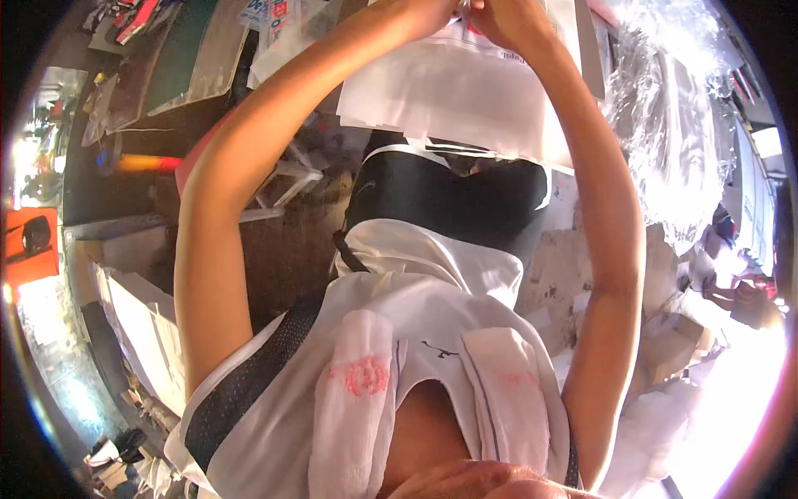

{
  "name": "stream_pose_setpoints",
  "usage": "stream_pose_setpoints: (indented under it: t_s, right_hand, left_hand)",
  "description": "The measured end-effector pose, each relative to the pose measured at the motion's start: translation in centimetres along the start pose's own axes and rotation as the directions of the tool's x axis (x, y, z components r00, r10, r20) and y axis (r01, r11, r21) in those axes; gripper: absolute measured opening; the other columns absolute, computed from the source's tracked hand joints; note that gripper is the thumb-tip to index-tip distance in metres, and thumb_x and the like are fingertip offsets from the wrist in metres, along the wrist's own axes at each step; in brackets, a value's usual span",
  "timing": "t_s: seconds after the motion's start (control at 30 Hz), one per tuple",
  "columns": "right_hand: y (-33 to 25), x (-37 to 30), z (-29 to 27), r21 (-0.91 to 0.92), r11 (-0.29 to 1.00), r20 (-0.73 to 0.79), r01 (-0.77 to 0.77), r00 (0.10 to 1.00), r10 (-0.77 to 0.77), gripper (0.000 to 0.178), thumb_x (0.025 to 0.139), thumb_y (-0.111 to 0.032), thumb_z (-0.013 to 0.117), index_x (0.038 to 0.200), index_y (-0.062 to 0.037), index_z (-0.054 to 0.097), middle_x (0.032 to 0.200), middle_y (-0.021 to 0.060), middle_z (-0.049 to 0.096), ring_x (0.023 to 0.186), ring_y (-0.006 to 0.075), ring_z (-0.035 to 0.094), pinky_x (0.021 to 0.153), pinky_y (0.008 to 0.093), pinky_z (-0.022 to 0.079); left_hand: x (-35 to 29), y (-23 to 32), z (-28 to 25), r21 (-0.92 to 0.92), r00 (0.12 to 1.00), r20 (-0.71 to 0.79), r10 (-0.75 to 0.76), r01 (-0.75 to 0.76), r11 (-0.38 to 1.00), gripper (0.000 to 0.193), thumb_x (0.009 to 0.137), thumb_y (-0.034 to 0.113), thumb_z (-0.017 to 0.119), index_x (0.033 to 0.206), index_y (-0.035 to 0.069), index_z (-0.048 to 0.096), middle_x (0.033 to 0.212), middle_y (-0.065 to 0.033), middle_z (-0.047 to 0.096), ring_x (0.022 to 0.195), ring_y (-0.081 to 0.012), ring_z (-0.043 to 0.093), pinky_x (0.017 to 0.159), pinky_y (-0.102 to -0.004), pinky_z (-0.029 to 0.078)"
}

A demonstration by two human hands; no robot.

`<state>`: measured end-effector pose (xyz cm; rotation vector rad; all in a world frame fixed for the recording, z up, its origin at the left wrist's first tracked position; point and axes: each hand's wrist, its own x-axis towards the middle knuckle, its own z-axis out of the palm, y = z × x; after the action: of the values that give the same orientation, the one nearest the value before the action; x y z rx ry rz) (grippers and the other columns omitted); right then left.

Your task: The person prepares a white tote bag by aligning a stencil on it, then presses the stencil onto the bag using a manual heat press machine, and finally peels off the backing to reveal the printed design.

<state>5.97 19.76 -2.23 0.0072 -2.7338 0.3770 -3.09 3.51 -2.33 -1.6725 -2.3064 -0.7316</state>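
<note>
My arms reach forward to the top edge of the view, where both hands are partly cut off. My left hand [426,17] and my right hand [511,21] come close together, their fingers drawn in as in a pinch. What they grip, if anything, is too small and cut off to make out. Beneath them lies a stack of large white sheets [440,96], its near edges hanging over my lap. Part of a printed white piece [474,37] with red and dark marks shows between my wrists.
Clear plastic wrap [669,125] is heaped at the right. Dark boards [199,58] and a printed bag [278,33] are at the far left. An orange object [32,241] stands at the left rim. Cardboard boxes [669,345] and another person [740,291] are at the right.
</note>
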Motion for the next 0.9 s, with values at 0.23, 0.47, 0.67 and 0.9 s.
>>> stream_pose_setpoints:
  t_s: [0.23,0.47,0.67,0.9]
  right_hand:
    - [0.5,-0.6,0.6,0.01,0.991,-0.054,0.136,0.989,-0.135,0.024,0.08,-0.023,0.073,0.078,0.0001,0.074,0.08,0.0266,0.071,0.08,0.0463,0.071,0.077,0.0542,0.057]
    - [4.5,3.6,1.5,-0.076,0.997,0.058,0.013,0.998,-0.008,0.023,0.077,-0.025,0.076,0.087,-0.004,0.077,0.088,0.0253,0.073,0.08,0.044,0.072,0.075,0.0533,0.058]
    - [10.0,-2.6,-3.6,-0.223,0.973,-0.062,0.066,0.995,-0.081,0.014,0.079,-0.021,0.073,0.083,-0.0072,0.072,0.083,0.021,0.071,0.081,0.0437,0.069,0.074,0.0513,0.057]
    - [0.7,-2.8,-2.3,0.028,0.998,0.019,-0.058,0.998,0.058,0.02,0.08,-0.023,0.074,0.084,-0.0034,0.073,0.088,0.0259,0.072,0.087,0.0464,0.07,0.078,0.0527,0.055]
  left_hand:
    - [-1.2,0.9,-0.8,-0.015,0.991,0.11,0.081,-0.08,0.997,0.013,0.09,0.008,0.056,0.086,-0.001,0.064,0.091,-0.0252,0.068,0.091,-0.0463,0.065,0.078,-0.0522,0.05]
    - [2.0,-1.7,2.0,0.073,0.997,-0.019,-0.074,0.076,0.994,0.018,0.093,0.011,0.055,0.087,-0.003,0.066,0.085,-0.027,0.068,0.086,-0.046,0.068,0.075,-0.0518,0.052]
    - [-3.1,-4.9,-2.6,0.278,0.998,0.054,-0.037,0.02,0.961,0.008,0.084,0.004,0.067,0.089,-0.001,0.067,0.102,-0.0251,0.069,0.1,-0.0458,0.067,0.078,-0.052,0.054]
    - [-1.0,2.4,0.1,-0.026,1.0,0.012,0.008,-0.008,1.0,0.009,0.086,0.005,0.066,0.091,-0.002,0.064,0.097,-0.025,0.067,0.099,-0.0446,0.065,0.085,-0.0511,0.052]
